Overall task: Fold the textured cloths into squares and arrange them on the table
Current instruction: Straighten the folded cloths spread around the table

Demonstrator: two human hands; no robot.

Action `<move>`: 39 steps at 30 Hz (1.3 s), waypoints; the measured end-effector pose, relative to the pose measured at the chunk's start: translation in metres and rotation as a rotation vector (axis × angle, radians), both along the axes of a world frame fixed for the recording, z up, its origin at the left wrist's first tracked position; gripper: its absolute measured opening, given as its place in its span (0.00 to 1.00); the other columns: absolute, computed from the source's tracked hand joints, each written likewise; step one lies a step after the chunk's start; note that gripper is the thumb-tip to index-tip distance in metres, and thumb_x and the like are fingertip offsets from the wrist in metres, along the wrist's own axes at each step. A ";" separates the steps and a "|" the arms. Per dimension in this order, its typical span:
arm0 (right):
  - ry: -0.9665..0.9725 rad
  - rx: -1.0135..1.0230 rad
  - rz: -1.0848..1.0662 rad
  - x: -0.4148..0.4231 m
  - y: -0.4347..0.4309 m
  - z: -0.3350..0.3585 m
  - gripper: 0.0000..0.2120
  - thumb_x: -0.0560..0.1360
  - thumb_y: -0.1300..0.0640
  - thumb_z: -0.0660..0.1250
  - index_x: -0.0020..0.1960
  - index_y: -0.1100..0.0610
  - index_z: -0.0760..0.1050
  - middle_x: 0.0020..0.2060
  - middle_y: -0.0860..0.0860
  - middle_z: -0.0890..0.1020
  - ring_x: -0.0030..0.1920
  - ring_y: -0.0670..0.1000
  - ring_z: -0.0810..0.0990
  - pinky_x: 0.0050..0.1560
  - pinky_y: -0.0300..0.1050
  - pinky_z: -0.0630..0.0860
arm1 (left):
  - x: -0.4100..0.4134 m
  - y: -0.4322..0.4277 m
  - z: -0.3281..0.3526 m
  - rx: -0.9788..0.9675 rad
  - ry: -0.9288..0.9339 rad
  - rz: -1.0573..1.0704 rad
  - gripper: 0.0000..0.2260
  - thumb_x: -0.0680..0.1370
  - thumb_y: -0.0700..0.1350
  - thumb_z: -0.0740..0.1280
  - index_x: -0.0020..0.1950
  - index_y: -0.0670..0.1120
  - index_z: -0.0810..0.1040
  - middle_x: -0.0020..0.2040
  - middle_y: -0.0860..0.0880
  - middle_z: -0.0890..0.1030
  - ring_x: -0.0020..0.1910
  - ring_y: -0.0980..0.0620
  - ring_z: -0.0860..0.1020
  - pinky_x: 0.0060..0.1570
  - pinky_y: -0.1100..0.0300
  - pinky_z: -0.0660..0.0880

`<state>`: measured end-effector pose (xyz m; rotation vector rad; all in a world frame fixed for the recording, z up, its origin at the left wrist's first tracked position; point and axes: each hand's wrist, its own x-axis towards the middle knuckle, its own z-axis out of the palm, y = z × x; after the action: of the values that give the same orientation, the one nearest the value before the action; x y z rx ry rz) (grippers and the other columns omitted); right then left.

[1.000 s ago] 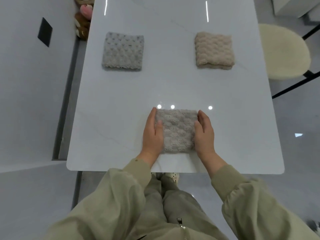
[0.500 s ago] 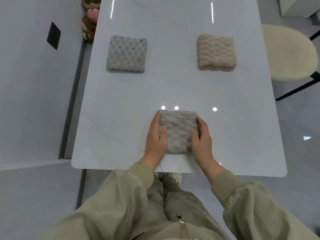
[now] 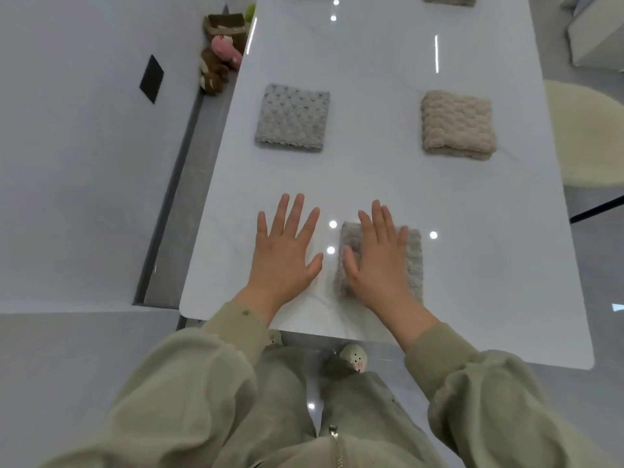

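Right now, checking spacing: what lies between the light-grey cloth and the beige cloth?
Head view: only bare table between the light-grey cloth and beige cloth.

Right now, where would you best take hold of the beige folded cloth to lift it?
Probably its near edge, coming from the person's side: the beige folded cloth lies flat on the table, and its stacked layers show along that edge, so one pinch could catch them all.

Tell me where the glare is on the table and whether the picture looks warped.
Head view: small round light reflections dot the glossy table beside the near grey cloth under the right hand, plus a bright streak farther up. Head view: the wide lens skews the table's edges.
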<state>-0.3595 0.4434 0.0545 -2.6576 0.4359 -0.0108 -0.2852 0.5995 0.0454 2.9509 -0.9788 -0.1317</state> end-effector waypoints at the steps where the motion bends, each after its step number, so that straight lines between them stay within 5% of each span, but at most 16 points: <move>1: 0.005 -0.028 0.014 0.006 0.009 0.003 0.32 0.75 0.44 0.46 0.76 0.57 0.52 0.77 0.54 0.47 0.76 0.52 0.42 0.73 0.56 0.35 | 0.006 0.008 0.001 0.011 -0.007 0.006 0.33 0.75 0.62 0.45 0.77 0.52 0.42 0.78 0.47 0.41 0.76 0.47 0.36 0.70 0.44 0.34; 15: 0.127 -0.151 -0.086 0.116 0.160 -0.003 0.34 0.74 0.42 0.41 0.76 0.58 0.52 0.77 0.55 0.48 0.77 0.54 0.43 0.72 0.56 0.37 | 0.139 0.141 0.011 0.003 0.069 -0.121 0.32 0.79 0.59 0.52 0.77 0.52 0.38 0.77 0.46 0.37 0.73 0.47 0.31 0.68 0.44 0.32; 23: 0.127 -0.141 -0.153 0.146 0.157 0.000 0.35 0.74 0.42 0.40 0.76 0.57 0.50 0.77 0.54 0.49 0.77 0.52 0.44 0.73 0.54 0.37 | 0.173 0.134 -0.001 -0.011 0.250 -0.174 0.31 0.81 0.56 0.53 0.77 0.51 0.39 0.77 0.47 0.37 0.76 0.47 0.35 0.73 0.46 0.39; 27: 0.105 -0.076 -0.159 0.164 0.137 -0.004 0.35 0.74 0.41 0.40 0.76 0.58 0.49 0.77 0.54 0.48 0.77 0.52 0.43 0.73 0.51 0.38 | 0.190 0.114 -0.007 -0.151 0.349 -0.142 0.30 0.81 0.54 0.54 0.77 0.51 0.41 0.78 0.48 0.38 0.76 0.48 0.36 0.74 0.50 0.41; 33: -0.051 0.107 -0.260 0.199 0.093 -0.010 0.27 0.80 0.52 0.56 0.76 0.59 0.53 0.76 0.54 0.53 0.76 0.52 0.49 0.75 0.49 0.45 | 0.220 0.073 -0.010 -0.483 0.572 0.028 0.27 0.82 0.47 0.56 0.78 0.48 0.48 0.78 0.50 0.44 0.77 0.54 0.42 0.72 0.62 0.43; 39: -0.258 0.495 -0.503 0.240 0.035 -0.005 0.24 0.80 0.57 0.58 0.74 0.55 0.57 0.73 0.48 0.61 0.73 0.45 0.58 0.72 0.40 0.56 | 0.259 0.026 -0.011 -0.788 0.722 0.302 0.23 0.82 0.43 0.56 0.77 0.48 0.55 0.77 0.53 0.54 0.75 0.58 0.52 0.69 0.69 0.49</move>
<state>-0.1194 0.4788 0.0495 -1.9749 0.8774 -0.3485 -0.0260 0.6255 0.0344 2.0252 -0.3459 -0.5880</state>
